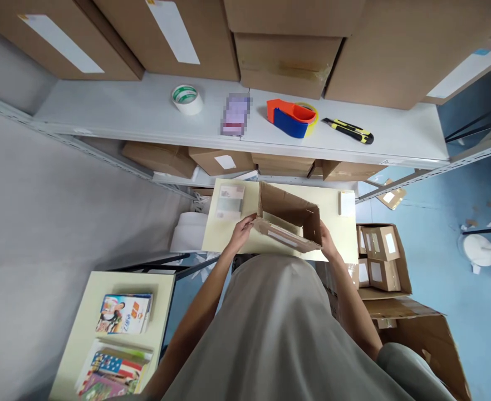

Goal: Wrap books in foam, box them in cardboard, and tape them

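An unsealed cardboard box is tilted over a pale yellow table, and its hollow inside faces up. My left hand grips the box's near left corner, with the fingers closed on the cardboard edge. On the opposite side, my right hand holds the near right corner; its fingertips are partly hidden behind the box wall. A white label is on the near flap. To the left of the box, a banded stack of papers lies on the table, and a small white stack sits near the right edge.
A shelf above the table carries a tape roll, a tape dispenser and a utility knife. Closed cartons stand behind. Magazines lie on a lower-left table. Open boxes with smaller cartons are at right.
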`<state>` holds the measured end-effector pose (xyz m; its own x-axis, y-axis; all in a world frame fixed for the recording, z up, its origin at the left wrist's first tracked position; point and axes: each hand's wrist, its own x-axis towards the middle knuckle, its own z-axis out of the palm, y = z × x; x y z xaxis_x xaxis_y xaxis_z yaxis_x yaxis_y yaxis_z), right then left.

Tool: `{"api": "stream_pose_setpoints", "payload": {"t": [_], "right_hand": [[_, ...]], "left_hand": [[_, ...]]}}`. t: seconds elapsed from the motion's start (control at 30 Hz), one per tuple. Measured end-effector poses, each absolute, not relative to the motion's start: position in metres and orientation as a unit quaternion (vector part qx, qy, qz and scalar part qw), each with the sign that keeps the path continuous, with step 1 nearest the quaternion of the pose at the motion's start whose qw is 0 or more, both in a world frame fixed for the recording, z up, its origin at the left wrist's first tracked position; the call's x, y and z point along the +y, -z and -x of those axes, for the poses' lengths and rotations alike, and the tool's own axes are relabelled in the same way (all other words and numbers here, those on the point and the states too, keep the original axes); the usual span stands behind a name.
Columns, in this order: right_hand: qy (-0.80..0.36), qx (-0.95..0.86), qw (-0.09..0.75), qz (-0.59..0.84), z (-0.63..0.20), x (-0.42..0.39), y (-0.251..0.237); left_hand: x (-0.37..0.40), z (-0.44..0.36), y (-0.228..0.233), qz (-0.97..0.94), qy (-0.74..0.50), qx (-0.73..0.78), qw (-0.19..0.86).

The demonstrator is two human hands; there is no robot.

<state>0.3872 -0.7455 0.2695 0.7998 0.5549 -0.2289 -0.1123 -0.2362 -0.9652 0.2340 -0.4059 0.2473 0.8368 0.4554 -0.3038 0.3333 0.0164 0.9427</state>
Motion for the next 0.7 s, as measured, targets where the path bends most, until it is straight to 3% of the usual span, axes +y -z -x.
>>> {"api": "stream_pose_setpoints", "payload": {"t": [0.27, 0.7], "right_hand": [[-0.366, -0.021, 0.623, 0.691, -0.392, -0.766, -0.29], [-0.301, -0.03, 0.6, 0.74, -0.402, -0.736, -0.332]], "left_hand": [[-0.4, -0.239, -0.287, -0.621, -0.013, 0.3, 0.724], [-0.405, -0.245, -0.306, -0.704, -0.005, 0.295, 0.646]]}}
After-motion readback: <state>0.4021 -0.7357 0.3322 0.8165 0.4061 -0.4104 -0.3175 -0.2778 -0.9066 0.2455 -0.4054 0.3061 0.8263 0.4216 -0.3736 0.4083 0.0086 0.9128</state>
